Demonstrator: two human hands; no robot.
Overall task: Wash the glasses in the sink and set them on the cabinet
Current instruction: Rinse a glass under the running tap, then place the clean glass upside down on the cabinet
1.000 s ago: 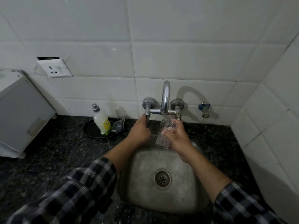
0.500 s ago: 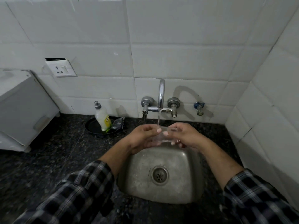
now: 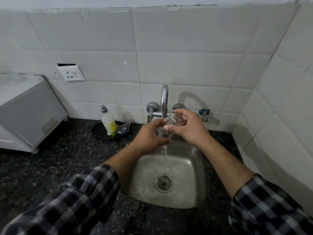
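A clear glass (image 3: 171,125) is held tilted under the chrome tap (image 3: 164,100), above the back of the steel sink (image 3: 189,189). My left hand (image 3: 149,135) grips its lower end and my right hand (image 3: 190,128) holds its upper end. Water pours out of the glass and falls in a thin stream toward the drain (image 3: 164,182). The sink holds no other glass that I can see.
A dish-soap bottle (image 3: 109,122) and a crumpled scrubber (image 3: 124,127) sit on a black plate (image 3: 100,134) left of the tap. A white cabinet (image 3: 25,109) stands at the far left on the dark granite counter (image 3: 50,163). White tiled walls close in behind and on the right.
My left hand left the tap handle and joined the right hand on the glass. The glass went from upright to level to tilted, and water now spills from it.
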